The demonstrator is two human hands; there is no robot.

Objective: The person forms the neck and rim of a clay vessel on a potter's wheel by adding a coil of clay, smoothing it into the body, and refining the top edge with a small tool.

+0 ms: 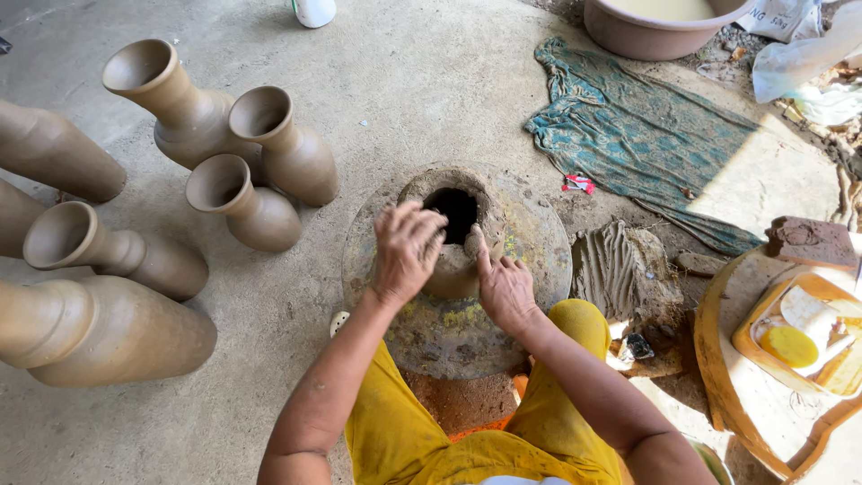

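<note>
A rough, hollow lump of wet brown clay [453, 211] with a dark opening stands on a round, clay-smeared turning disc [539, 242] on the floor. My left hand [406, 247] rests against the lump's near left wall, fingers bent over its rim. On the near right side my right hand [505, 286] presses the wall, with the thumb pointing up. Both hands are smeared with clay. My knees in yellow cloth frame the disc from below.
Several unfired clay vases [260, 193] stand and lie at the left. A ridged heap of clay [626, 269] lies right of the disc. A teal cloth [642, 135], a big basin [660, 31] and an orange tray [804, 337] on a round stand are further right.
</note>
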